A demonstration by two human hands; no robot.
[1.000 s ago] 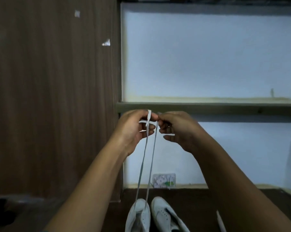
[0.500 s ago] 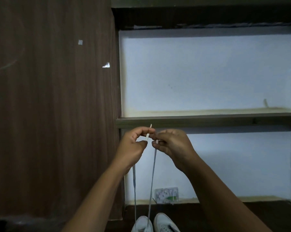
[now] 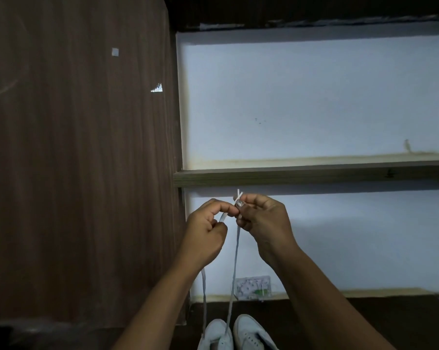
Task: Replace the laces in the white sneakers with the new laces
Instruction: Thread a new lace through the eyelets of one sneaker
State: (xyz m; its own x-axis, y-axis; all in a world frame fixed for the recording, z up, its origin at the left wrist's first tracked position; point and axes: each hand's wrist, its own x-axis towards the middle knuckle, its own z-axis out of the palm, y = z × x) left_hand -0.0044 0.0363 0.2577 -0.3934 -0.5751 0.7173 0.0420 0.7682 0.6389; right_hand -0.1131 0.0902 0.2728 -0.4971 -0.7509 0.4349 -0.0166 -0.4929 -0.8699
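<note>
Two white sneakers stand side by side on the dark floor at the bottom edge, the left sneaker [image 3: 217,335] and the right sneaker [image 3: 251,332]. A white lace [image 3: 234,269] rises in two strands from the left sneaker up to my hands. My left hand [image 3: 205,233] pinches one strand between thumb and curled fingers. My right hand [image 3: 261,218] pinches the other strand, and the two lace tips cross just above its fingers. Both hands are raised and touch each other below the shelf edge.
A brown wooden panel [image 3: 82,160] fills the left side. A wooden shelf [image 3: 314,174] runs across a pale blue wall recess above my hands. A small printed packet [image 3: 253,286] leans against the wall behind the sneakers.
The view has tilted upward, so the sneakers sit lower in frame. My hands have kept the lace ends together, and the tips now cross above my right hand's fingers.
</note>
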